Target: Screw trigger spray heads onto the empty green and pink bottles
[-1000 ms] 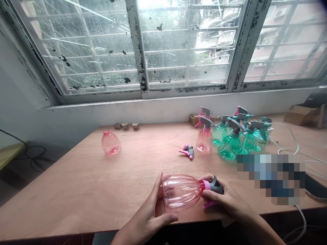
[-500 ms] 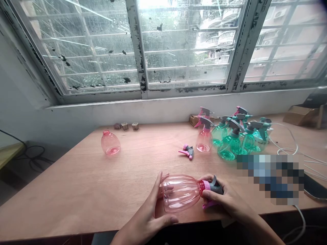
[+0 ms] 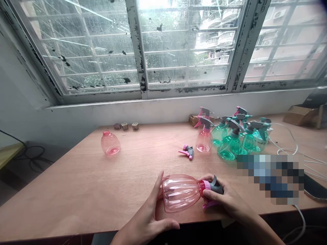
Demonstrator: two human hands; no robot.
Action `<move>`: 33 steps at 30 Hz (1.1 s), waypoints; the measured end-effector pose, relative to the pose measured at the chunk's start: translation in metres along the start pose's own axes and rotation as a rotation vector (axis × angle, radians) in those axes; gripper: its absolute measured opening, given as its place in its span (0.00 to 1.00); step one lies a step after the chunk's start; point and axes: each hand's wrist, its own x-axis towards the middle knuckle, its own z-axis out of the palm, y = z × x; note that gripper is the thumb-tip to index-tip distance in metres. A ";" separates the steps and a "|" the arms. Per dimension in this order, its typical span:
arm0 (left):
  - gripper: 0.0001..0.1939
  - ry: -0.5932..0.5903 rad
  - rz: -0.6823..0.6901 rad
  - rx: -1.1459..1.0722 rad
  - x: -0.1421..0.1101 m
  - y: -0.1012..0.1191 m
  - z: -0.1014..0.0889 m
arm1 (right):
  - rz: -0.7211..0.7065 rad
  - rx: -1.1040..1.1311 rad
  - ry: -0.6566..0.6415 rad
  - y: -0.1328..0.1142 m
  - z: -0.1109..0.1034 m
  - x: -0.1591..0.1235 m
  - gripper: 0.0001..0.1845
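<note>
A clear pink spray bottle (image 3: pixel 181 193) lies sideways between my hands, just above the table's front edge. My right hand (image 3: pixel 221 195) is closed around its neck and the grey and pink spray head (image 3: pixel 214 186), thumb on the pink collar. At the bottle's base, my left hand (image 3: pixel 149 211) is spread, thumb stretched out below and apart from the plastic. Some of its fingers are hidden by the base. Farther back lies a loose pink and grey spray head (image 3: pixel 188 152). A pink bottle without a head (image 3: pixel 110 143) stands at the back left.
Several green spray bottles (image 3: pixel 230 146) cluster at the back right, beside a pink one (image 3: pixel 203 139). White cables (image 3: pixel 293 146), a dark phone-like object (image 3: pixel 316 189) and a cardboard box (image 3: pixel 301 114) are on the right. Small cube-like pieces (image 3: pixel 135 126) sit near the wall.
My left hand has shifted slightly at the bottle's base, and less of its fingers shows through the plastic. My right hand keeps its grip in the same place.
</note>
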 end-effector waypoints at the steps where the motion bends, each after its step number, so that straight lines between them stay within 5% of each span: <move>1: 0.61 0.003 -0.009 0.005 0.000 0.002 0.000 | -0.003 -0.002 -0.001 0.000 0.000 0.000 0.23; 9: 0.52 -0.027 -0.049 0.027 0.004 0.008 -0.003 | -0.028 -0.018 -0.014 -0.001 0.000 0.000 0.23; 16: 0.49 0.001 0.057 0.055 0.001 0.000 -0.001 | -0.018 -0.019 -0.003 0.000 0.000 0.001 0.24; 23: 0.62 0.001 0.001 0.030 0.000 0.003 0.000 | -0.009 -0.020 0.030 0.000 0.001 0.000 0.24; 33: 0.51 -0.005 -0.042 0.023 0.002 0.011 -0.002 | -0.003 -0.002 0.028 -0.001 0.002 0.000 0.24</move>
